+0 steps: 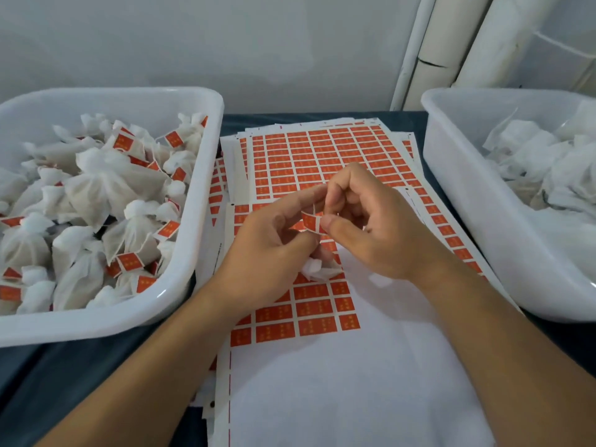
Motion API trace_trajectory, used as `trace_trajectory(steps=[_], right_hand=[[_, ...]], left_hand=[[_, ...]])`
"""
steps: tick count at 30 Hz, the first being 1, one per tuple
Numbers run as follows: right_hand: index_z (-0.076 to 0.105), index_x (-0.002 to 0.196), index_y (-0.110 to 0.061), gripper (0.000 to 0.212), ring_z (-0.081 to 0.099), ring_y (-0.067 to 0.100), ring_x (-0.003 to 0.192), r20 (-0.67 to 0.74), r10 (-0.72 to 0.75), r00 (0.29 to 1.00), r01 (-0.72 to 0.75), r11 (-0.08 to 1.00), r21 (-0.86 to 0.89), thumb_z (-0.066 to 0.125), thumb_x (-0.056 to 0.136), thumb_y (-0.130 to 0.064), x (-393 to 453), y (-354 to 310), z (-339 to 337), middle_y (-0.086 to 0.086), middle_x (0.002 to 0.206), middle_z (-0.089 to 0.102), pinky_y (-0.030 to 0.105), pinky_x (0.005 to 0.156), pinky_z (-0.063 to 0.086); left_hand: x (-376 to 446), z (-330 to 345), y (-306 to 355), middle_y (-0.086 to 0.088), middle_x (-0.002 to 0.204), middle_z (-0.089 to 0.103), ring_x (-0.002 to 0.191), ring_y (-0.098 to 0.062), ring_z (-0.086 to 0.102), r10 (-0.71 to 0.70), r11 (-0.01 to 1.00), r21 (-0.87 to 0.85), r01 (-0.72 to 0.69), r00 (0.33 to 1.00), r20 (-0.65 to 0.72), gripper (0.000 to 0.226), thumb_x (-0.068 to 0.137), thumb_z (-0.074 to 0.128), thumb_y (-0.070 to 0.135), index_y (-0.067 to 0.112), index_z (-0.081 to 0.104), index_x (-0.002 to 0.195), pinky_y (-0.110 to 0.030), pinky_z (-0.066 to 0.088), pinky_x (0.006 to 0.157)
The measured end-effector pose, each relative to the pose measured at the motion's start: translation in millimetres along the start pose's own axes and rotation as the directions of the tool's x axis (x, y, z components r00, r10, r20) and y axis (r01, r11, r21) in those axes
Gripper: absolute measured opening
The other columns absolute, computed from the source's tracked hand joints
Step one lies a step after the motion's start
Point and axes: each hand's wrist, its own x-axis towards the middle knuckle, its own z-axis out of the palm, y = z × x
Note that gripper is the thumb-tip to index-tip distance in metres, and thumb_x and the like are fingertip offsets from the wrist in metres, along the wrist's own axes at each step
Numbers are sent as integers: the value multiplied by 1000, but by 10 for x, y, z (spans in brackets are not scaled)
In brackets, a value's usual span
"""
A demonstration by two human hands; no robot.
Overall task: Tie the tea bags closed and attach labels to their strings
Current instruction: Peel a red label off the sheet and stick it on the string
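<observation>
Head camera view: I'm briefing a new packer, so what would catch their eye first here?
The orange label sheets spread across the middle, with both hands above them: the left hand and right hand pinch one orange label, a white tea bag hanging below. Next, the left tub heaped with labelled bags, and the right tub holding unlabelled ones.

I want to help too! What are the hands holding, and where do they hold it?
Both hands pinch a small orange label by its edges: left hand, right hand. The left hand's lower fingers also hold a white tea bag underneath.
</observation>
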Motion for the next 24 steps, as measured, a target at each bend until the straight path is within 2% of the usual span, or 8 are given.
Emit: trace_trajectory(steps=[5, 8, 14, 16, 19, 21, 24], right_hand=[[50, 99, -26, 22, 63, 12, 78, -3, -24, 1000, 24, 1000, -7, 68, 91, -14, -9, -39, -2, -16, 83, 60, 16, 65, 52], [50, 99, -25, 23, 63, 10, 76, -2, -35, 999, 35, 999, -23, 69, 91, -14, -11, -51, 5, -15, 82, 59, 14, 62, 50], [51, 97, -29, 26, 61, 0, 75, -46, -16, 999, 9, 989, -146, 75, 91, -19, -12, -29, 58, -21, 81, 58, 8, 60, 48], [51, 97, -30, 28, 62, -5, 77, -76, -4, 997, -10, 983, -184, 77, 90, -24, -8, -26, 61, -24, 80, 58, 5, 61, 46], [49, 98, -37, 31, 63, -13, 80, -115, 38, 993, -63, 973, -221, 78, 88, -36, 4, -27, 65, -31, 79, 59, 0, 60, 44], [47, 101, -43, 33, 66, -9, 76, -140, 75, 987, -112, 955, -273, 76, 86, -48, 7, -13, 75, -33, 80, 61, 2, 55, 45], [51, 116, -46, 41, 64, -3, 68, -159, 109, 981, -157, 931, -329, 69, 84, -64, 0, 19, 73, -31, 88, 62, 10, 63, 47]], left_hand=[[-5, 6, 12, 12, 118, 73, 87, -20, 78, 10, 1000, -27, -9, 1000, 11, 54, 96, 62, 0, 27, 58, 142, -22, 61, 74], [-18, 18, 22, 13, 115, 74, 89, -19, 78, 7, 999, -44, -6, 1000, 28, 55, 95, 61, 0, 33, 58, 139, -19, 59, 74], [-34, 30, 12, 7, 112, 75, 85, -23, 77, -31, 995, -97, 32, 999, 21, 47, 104, 45, 5, 32, 59, 139, -29, 63, 74], [-36, 31, 10, 7, 114, 74, 83, -23, 77, -55, 994, -94, 55, 998, 6, 46, 106, 42, 8, 30, 56, 143, -32, 64, 74], [-25, 29, 12, 11, 107, 75, 78, -19, 77, -70, 997, -47, 68, 997, -30, 43, 109, 41, 15, 32, 49, 147, -25, 61, 67], [-17, 25, 11, 14, 102, 75, 74, -17, 76, -74, 997, -22, 73, 996, -50, 42, 110, 41, 17, 34, 47, 148, -20, 59, 64], [-17, 23, 9, 13, 96, 75, 69, -15, 74, -78, 997, -7, 77, 993, -88, 41, 110, 40, 18, 34, 47, 146, -19, 57, 61]])
